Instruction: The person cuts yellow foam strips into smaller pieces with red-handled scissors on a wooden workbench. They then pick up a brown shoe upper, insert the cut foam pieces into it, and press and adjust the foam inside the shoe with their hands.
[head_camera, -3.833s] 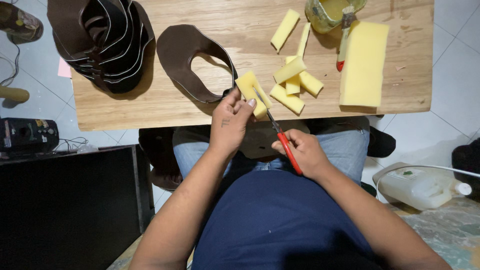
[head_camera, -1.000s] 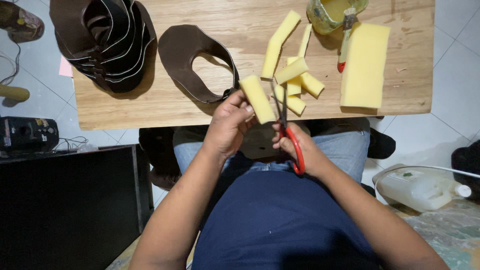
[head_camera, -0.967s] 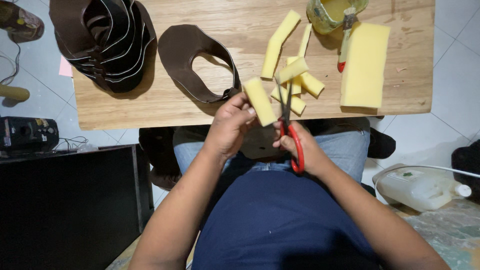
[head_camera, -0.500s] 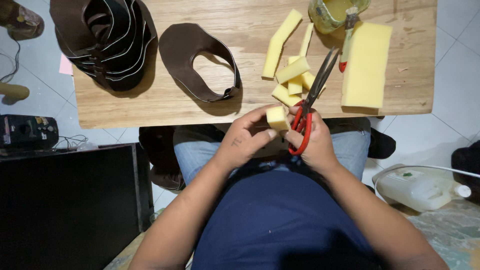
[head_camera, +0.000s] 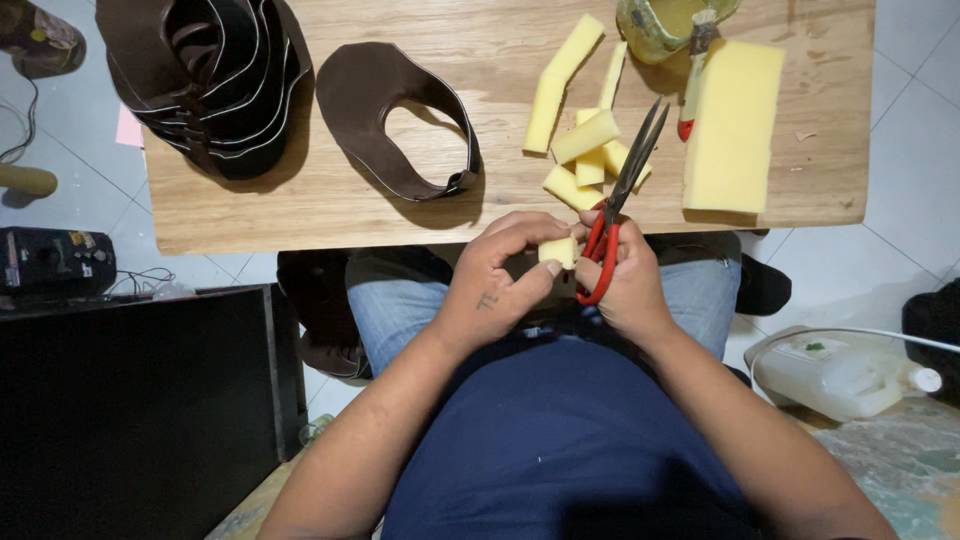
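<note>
1. We pinch the small foam piece (head_camera: 558, 250) in the fingers of our left hand (head_camera: 500, 275), just off the near edge of the wooden table (head_camera: 330, 205), over our lap.
2. Our right hand (head_camera: 625, 285) is closed around the red handles of the scissors (head_camera: 615, 215); the blades point up and away over the table, nearly shut.
3. To trim well, we judge it best to keep the foam piece gripped firmly by its end, fingertips back from the blades, and turn the piece rather than the scissors.
4. The cut foam strips (head_camera: 580, 130) lie on the table just beyond, near the large foam block (head_camera: 735, 125).
5. The brown leather cutout (head_camera: 385, 110) and the stack of leather pieces (head_camera: 210, 80) sit well apart to the left.
</note>
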